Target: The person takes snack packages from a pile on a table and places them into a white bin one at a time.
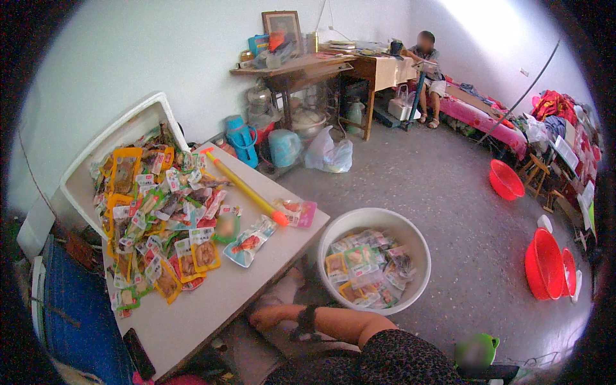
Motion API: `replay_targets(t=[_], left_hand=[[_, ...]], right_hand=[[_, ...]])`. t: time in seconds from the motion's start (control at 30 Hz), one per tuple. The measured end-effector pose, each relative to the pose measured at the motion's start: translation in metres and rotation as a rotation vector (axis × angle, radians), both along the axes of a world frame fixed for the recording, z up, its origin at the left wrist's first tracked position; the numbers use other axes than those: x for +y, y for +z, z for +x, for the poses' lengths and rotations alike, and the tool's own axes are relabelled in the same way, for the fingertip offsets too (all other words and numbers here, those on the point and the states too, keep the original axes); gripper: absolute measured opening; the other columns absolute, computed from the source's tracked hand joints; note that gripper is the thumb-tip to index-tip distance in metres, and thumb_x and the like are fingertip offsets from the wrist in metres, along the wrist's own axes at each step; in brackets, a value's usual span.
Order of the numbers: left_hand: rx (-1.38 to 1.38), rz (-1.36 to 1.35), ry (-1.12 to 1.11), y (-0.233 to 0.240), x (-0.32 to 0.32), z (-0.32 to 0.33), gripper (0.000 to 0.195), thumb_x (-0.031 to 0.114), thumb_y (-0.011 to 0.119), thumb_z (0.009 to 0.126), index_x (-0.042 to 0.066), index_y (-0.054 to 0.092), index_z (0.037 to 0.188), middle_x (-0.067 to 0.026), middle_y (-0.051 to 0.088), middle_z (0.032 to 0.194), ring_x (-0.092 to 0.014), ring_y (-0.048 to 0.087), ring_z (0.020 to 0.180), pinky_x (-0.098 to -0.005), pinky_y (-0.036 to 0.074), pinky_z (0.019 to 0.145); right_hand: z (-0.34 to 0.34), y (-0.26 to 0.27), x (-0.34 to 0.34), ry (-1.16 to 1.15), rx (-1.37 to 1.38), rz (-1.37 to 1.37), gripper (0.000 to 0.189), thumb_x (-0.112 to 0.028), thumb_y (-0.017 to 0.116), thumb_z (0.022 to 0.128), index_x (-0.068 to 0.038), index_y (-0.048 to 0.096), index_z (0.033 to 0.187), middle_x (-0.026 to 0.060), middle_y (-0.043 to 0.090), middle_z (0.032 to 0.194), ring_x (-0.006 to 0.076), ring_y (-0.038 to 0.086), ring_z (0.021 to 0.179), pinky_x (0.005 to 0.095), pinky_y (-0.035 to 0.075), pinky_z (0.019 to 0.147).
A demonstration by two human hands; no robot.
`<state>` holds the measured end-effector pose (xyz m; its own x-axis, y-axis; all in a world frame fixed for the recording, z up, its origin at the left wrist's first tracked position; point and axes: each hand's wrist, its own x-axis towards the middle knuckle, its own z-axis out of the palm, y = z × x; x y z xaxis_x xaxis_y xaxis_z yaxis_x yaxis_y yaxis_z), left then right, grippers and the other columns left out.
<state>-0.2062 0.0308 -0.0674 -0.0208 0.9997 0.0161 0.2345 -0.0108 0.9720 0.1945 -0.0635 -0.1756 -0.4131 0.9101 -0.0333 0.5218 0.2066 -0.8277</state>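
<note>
My right hand (267, 315) is low beside the front edge of the white-topped table (192, 327), partly in shadow. Its fingers are too unclear to tell whether they hold anything. A black strap circles the wrist, and a dark patterned sleeve covers the upper arm. My left hand is out of view. To the right of the hand stands a round pale basin (423, 264), holding several flat food packets (361, 260). A large heap of vacuum-packed food packets (163, 207) spills across the table from a tipped white foam box (79, 178). Apart from the heap lie a blue-edged packet (248, 243) and a pink-edged packet (304, 214).
A yellow tube with orange ends (245, 185) and a dark phone-like object (138, 353) lie on the table. Red basins (543, 264) stand at right. A person (427, 72) sits beside a desk (373, 77) at the back. A blue thermos (240, 139) and plastic bag (329, 151) stand behind.
</note>
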Motion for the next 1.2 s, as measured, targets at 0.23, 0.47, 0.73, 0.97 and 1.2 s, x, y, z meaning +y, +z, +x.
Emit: replay_targets(t=[0.23, 0.47, 0.73, 0.97, 1.2], left_hand=[[-0.054, -0.061, -0.043, -0.006, -0.012, 0.003, 0.036, 0.026, 0.047, 0.065, -0.005, 0.046, 0.085, -0.0180, 0.044, 0.081, -0.029, 0.039, 0.075, -0.0338, 0.031, 0.069], [-0.070, -0.110, -0.058, -0.009, -0.022, -0.004, 0.035, 0.025, 0.047, 0.065, -0.004, 0.046, 0.084, -0.0164, 0.044, 0.079, -0.027, 0.039, 0.073, -0.0328, 0.031, 0.066], [-0.083, -0.151, -0.075, -0.013, -0.031, -0.008, 0.033, 0.025, 0.048, 0.065, -0.003, 0.045, 0.084, -0.0145, 0.044, 0.076, -0.025, 0.038, 0.070, -0.0316, 0.031, 0.064], [-0.106, -0.187, -0.075, -0.013, -0.039, -0.013, 0.032, 0.024, 0.048, 0.066, -0.003, 0.045, 0.083, -0.0129, 0.044, 0.075, -0.023, 0.038, 0.068, -0.0305, 0.031, 0.062], [-0.127, -0.222, -0.077, -0.013, -0.048, -0.020, 0.031, 0.024, 0.049, 0.066, -0.002, 0.045, 0.083, -0.0112, 0.043, 0.073, -0.021, 0.037, 0.066, -0.0295, 0.031, 0.060]], right_hand=[[-0.003, 0.020, -0.002, -0.036, -0.061, -0.110, 0.018, -0.014, 0.044, 0.061, -0.001, 0.047, 0.074, 0.0131, 0.050, 0.069, 0.0211, 0.046, 0.064, 0.0335, 0.036, 0.057], [-0.004, -0.008, 0.009, 0.003, 0.028, -0.129, 0.018, -0.014, 0.046, 0.062, 0.000, 0.047, 0.073, 0.0130, 0.050, 0.070, 0.0214, 0.046, 0.064, 0.0329, 0.036, 0.058], [-0.002, -0.034, 0.010, -0.071, 0.050, -0.094, 0.021, -0.016, 0.046, 0.063, -0.001, 0.047, 0.077, 0.0134, 0.049, 0.075, 0.0230, 0.046, 0.072, 0.0322, 0.036, 0.063], [0.000, -0.009, -0.001, -0.105, 0.052, -0.080, 0.025, -0.021, 0.046, 0.066, -0.002, 0.046, 0.082, 0.0133, 0.049, 0.080, 0.0237, 0.046, 0.075, 0.0332, 0.035, 0.065], [0.003, -0.019, 0.006, -0.004, 0.002, 0.019, 0.025, -0.021, 0.045, 0.067, -0.003, 0.046, 0.085, 0.0136, 0.049, 0.083, 0.0249, 0.046, 0.077, 0.0336, 0.036, 0.066]])
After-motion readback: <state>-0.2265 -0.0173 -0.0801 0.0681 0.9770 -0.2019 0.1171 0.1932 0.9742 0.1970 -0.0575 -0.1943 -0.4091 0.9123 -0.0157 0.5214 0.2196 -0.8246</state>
